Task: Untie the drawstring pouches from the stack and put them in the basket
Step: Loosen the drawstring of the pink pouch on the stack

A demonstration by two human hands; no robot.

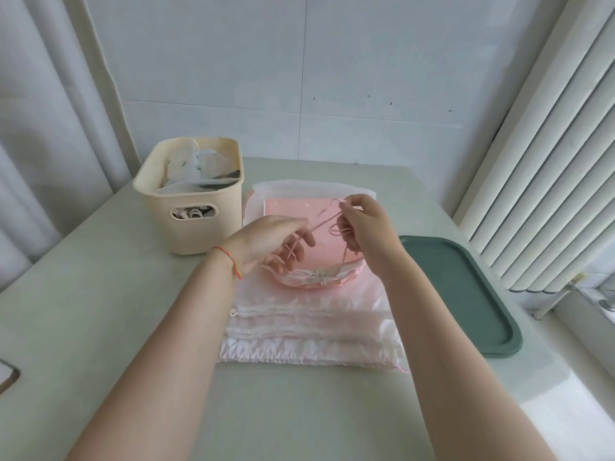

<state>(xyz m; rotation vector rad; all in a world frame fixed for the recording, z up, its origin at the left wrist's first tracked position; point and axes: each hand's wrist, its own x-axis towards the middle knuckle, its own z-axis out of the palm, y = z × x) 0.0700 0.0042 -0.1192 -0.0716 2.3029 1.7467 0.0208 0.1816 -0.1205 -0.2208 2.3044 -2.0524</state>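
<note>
A stack of pale pink and white drawstring pouches (309,331) lies on the table in front of me. On top sits a pink pouch (327,242) with its gathered mouth toward me. Its thin pink drawstring (324,221) runs taut between my hands above the pouch. My left hand (269,244) pinches one end of the cord. My right hand (364,224) pinches the other end, a little higher and farther back. A cream plastic basket (193,224) stands at the left back and holds several white pouches.
A dark green tray (466,294) lies to the right of the stack. Curtains hang at the left and a window blind stands at the right. The table's far edge meets a white wall. A dark object shows at the left frame edge (8,374).
</note>
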